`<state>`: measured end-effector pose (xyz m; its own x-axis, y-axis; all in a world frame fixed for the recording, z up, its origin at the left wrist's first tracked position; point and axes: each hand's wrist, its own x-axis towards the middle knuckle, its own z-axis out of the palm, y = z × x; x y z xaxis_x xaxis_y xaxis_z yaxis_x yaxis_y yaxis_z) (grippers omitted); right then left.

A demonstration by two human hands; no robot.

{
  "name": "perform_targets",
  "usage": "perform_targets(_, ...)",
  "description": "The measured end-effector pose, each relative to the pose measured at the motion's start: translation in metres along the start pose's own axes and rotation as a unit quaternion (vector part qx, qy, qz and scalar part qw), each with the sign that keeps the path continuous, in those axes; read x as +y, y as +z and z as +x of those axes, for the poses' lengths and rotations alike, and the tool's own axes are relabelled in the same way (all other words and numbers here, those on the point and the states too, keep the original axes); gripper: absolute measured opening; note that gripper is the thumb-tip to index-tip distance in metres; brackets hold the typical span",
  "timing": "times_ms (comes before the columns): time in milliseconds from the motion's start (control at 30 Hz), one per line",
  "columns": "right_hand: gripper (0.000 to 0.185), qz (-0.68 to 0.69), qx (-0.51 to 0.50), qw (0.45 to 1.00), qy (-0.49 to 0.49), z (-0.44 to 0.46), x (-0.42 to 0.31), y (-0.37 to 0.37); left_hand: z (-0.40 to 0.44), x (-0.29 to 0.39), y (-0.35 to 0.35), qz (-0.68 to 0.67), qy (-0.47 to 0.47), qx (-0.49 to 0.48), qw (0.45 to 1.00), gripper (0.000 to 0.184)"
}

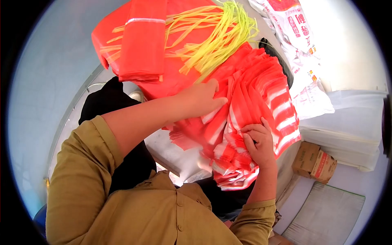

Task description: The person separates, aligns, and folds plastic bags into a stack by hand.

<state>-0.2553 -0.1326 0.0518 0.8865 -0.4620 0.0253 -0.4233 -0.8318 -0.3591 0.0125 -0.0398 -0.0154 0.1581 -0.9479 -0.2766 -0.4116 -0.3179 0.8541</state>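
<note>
1. Red bags [253, 94] are fanned toward the right edge of the counter [163, 150].
2. The left hand [200, 99] is held against them, thumb and forefinger parted; any pinch cannot be told.
3. The right hand [260, 143] is laid on their folds, fingers spread.
4. Yellow strips [216, 36] are heaped beside a banded bundle [143, 45].
5. The carton's [313, 162] contents are hidden.

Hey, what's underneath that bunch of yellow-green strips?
Red plastic sheeting shows between the loose ends of the thin yellow-green plastic strips. Whatever lies beneath their densely bunched part is covered.
</note>
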Motion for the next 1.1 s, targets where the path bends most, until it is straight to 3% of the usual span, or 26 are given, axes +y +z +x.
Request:
perform_targets(167, 0.005, 0.002, 0.011, 1.000, -0.006, 0.000, 0.000, -0.001, 0.010, -0.001, 0.019, 0.091, 0.071, 0.000, 0.993, 0.052)
perform_targets(267, 0.008, 0.032, 0.019, 0.999, 0.006, -0.001, 0.004, -0.003, 0.000, 0.009, 0.013, 0.070, 0.040, -0.088, 0.993, 0.056)
perform_targets(367, 0.014, 0.096, 0.025, 0.994, 0.043, -0.003, 0.014, -0.007, 0.001, 0.003, 0.002, 0.076, 0.051, -0.118, 0.989, 0.053)
perform_targets(467, 0.017, 0.159, 0.032, 0.984, 0.072, -0.001, 0.027, -0.009, 0.007, -0.012, -0.004, 0.122, 0.044, -0.126, 0.983, 0.037)
perform_targets(567, 0.019, 0.207, 0.049, 0.973, 0.095, 0.000, 0.035, -0.009, 0.007, 0.005, -0.017, 0.155, 0.033, -0.090, 0.983, 0.033)
perform_targets(667, 0.018, 0.254, 0.058, 0.960, 0.100, -0.001, 0.047, -0.007, 0.021, -0.004, -0.005, 0.176, 0.125, 0.058, 0.975, 0.038)
perform_targets(867, 0.021, 0.245, 0.057, 0.962, 0.104, 0.001, 0.045, -0.005, 0.052, 0.008, 0.014, 0.137, 0.062, 0.052, 0.987, 0.038)
perform_targets(1100, 0.018, 0.259, 0.053, 0.960, 0.095, 0.001, 0.046, -0.004, 0.072, 0.000, 0.025, 0.109, 0.059, 0.036, 0.992, 0.038)
